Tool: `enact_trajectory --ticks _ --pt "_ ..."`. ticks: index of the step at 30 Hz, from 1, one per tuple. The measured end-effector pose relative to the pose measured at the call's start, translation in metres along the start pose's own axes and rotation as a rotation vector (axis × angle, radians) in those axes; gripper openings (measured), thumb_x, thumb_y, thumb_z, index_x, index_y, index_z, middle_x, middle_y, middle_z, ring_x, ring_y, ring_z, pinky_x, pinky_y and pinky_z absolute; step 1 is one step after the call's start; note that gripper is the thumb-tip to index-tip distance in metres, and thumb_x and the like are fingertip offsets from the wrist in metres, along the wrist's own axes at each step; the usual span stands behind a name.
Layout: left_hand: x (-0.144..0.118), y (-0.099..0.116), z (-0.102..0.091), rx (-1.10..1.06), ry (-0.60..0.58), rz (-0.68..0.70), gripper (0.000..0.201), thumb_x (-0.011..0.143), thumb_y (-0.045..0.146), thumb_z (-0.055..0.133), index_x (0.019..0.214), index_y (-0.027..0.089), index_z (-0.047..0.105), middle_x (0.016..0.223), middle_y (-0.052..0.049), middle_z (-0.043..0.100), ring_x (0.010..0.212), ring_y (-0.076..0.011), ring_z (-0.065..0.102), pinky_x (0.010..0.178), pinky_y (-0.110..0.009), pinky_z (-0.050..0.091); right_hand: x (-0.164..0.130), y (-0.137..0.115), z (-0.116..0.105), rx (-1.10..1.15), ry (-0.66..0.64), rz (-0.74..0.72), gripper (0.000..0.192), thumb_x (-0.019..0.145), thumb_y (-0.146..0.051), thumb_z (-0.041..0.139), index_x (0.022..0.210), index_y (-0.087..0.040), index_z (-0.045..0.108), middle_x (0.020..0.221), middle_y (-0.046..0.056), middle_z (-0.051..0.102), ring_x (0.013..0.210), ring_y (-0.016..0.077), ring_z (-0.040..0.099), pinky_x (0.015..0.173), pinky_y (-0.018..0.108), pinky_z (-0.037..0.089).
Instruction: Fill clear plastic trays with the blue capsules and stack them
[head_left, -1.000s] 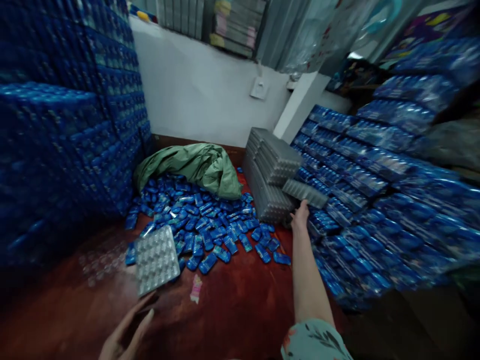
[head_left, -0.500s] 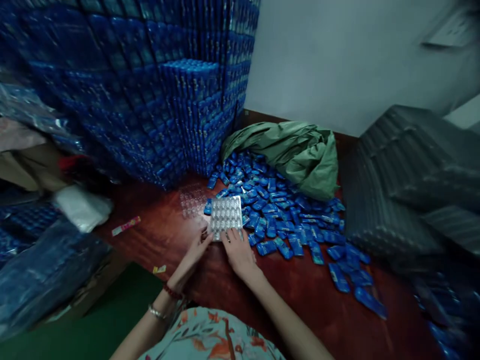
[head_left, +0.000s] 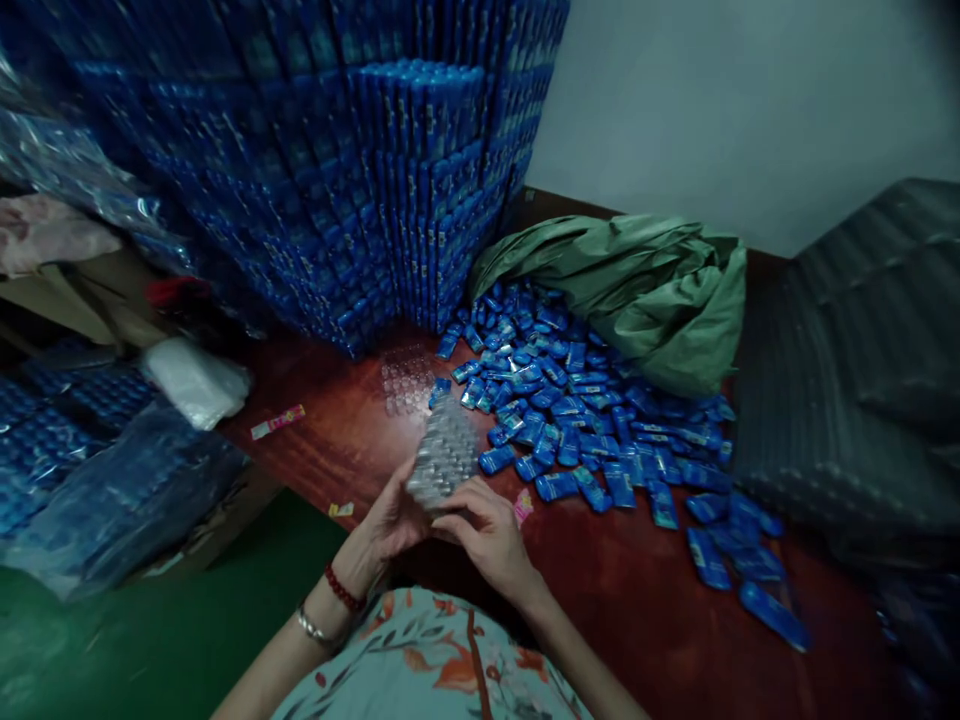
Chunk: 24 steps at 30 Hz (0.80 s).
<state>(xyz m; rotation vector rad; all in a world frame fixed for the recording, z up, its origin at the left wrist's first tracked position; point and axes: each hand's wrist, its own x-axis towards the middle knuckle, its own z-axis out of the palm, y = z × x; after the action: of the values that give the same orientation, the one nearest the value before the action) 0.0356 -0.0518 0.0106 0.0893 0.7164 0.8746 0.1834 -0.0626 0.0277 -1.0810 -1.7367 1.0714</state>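
The red-brown table (head_left: 615,590) is the landmark. Left of its near-left edge the green floor (head_left: 150,650) lies bare, the widest open room in view. Beyond that, off the table's left edge, clear bags of blue packs (head_left: 105,480) slump on the floor, with a white bag (head_left: 196,380) just touching the table's left corner. A small pink wrapper (head_left: 277,421) lies on the table near that corner.

A wall of stacked blue packs (head_left: 360,180) closes the table's far-left side from top to surface. At its foot a clear tray (head_left: 407,378) lies flat on the table.

At the table's near edge both hands hold a silver blister tray (head_left: 444,455), lifted off the surface and tilted up. The left hand (head_left: 390,520) pinches its near-left corner, fingers curled under it. The right hand (head_left: 487,530) pinches the near-right corner, thumb on top. A strip of bare table lies just before the hands and to their right, along the near edge.

Past the tray, loose blue packets (head_left: 585,420) cover the table's middle and trail to its right. A pink wrapper (head_left: 523,506) lies just right of the right hand. A green sack (head_left: 637,290) lies at the table's far side against the grey wall (head_left: 750,100). Stacked grey trays (head_left: 847,400) block the table's right side.
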Motion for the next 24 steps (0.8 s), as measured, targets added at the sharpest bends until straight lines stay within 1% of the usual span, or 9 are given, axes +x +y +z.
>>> enact_trajectory --ticks 2,5,10,13,16,18,19,22,24 --pt "-0.008 -0.001 -0.003 -0.032 0.013 -0.031 0.035 0.067 0.043 0.068 0.089 0.017 0.062 0.091 -0.005 0.069 0.092 -0.0255 0.063 0.081 -0.040 0.050 0.001 -0.003 0.000 0.041 -0.082 0.027 0.006 0.076 -0.017 0.068 0.074 -0.022 0.070 0.069 -0.001 0.064 0.071 0.0144 0.056 0.064 0.026 0.043" --pt "-0.017 0.001 -0.007 -0.095 0.008 -0.037 0.035 0.066 0.042 0.069 0.088 0.016 0.063 0.086 -0.006 0.070 0.093 -0.0265 0.063 0.086 -0.042 0.048 0.007 -0.005 -0.004 0.114 -0.162 0.035 0.008 0.078 -0.018 0.067 0.073 -0.022 0.072 0.067 -0.001 0.065 0.069 0.0130 0.056 0.064 0.025 0.042" --pt "-0.023 0.008 -0.008 -0.207 -0.045 0.001 0.035 0.072 0.043 0.066 0.093 0.016 0.063 0.087 -0.007 0.070 0.095 -0.0291 0.062 0.089 -0.052 0.044 0.026 -0.008 -0.002 0.147 -0.211 0.036 0.009 0.080 -0.020 0.065 0.074 -0.020 0.072 0.066 -0.001 0.064 0.067 0.0122 0.056 0.065 0.024 0.042" --pt "-0.025 0.014 -0.009 -0.289 -0.075 0.014 0.042 0.071 0.046 0.067 0.099 0.015 0.063 0.091 -0.009 0.070 0.090 -0.0283 0.064 0.088 -0.056 0.044 0.033 -0.013 0.004 0.008 -0.236 -0.068 0.014 0.085 -0.018 0.058 0.077 -0.019 0.069 0.072 0.001 0.065 0.074 0.0134 0.056 0.070 0.025 0.043" --pt "-0.028 0.019 -0.010 -0.379 -0.015 0.084 0.027 0.072 0.033 0.068 0.091 0.016 0.064 0.086 -0.007 0.071 0.077 -0.0217 0.065 0.088 -0.054 0.047 0.033 -0.018 0.013 -0.184 -0.251 -0.222 0.016 0.089 -0.017 0.049 0.084 -0.017 0.065 0.082 0.004 0.064 0.082 0.0157 0.053 0.073 0.027 0.043" --pt "-0.029 0.023 -0.011 -0.400 0.040 0.133 0.020 0.070 0.027 0.067 0.087 0.017 0.065 0.086 -0.006 0.071 0.075 -0.0214 0.065 0.087 -0.055 0.047 0.034 -0.020 0.016 -0.247 -0.210 -0.277 0.017 0.091 -0.017 0.045 0.086 -0.017 0.061 0.082 0.005 0.062 0.081 0.0159 0.052 0.073 0.027 0.043" --pt "-0.030 0.025 -0.011 -0.395 0.057 0.155 0.021 0.069 0.028 0.067 0.088 0.018 0.065 0.088 -0.007 0.071 0.078 -0.0237 0.066 0.087 -0.058 0.046 0.036 -0.021 0.017 -0.249 -0.165 -0.281 0.017 0.091 -0.017 0.044 0.086 -0.017 0.060 0.081 0.004 0.062 0.080 0.0154 0.053 0.072 0.027 0.043" --pt "-0.035 0.030 -0.014 -0.342 0.079 0.209 0.034 0.067 0.033 0.067 0.099 0.021 0.065 0.101 -0.010 0.070 0.090 -0.0342 0.065 0.085 -0.070 0.039 0.054 -0.017 0.008 -0.234 0.085 -0.258 0.016 0.092 -0.019 0.042 0.086 -0.019 0.058 0.080 0.003 0.060 0.077 0.0141 0.054 0.070 0.025 0.043" --pt "-0.038 0.031 -0.019 -0.313 0.080 0.244 0.039 0.068 0.032 0.067 0.106 0.024 0.063 0.106 -0.010 0.069 0.096 -0.0380 0.063 0.085 -0.075 0.035 0.077 -0.009 -0.005 -0.302 0.245 -0.284 0.019 0.093 -0.021 0.040 0.087 -0.019 0.058 0.081 0.004 0.060 0.079 0.0152 0.054 0.073 0.027 0.043"
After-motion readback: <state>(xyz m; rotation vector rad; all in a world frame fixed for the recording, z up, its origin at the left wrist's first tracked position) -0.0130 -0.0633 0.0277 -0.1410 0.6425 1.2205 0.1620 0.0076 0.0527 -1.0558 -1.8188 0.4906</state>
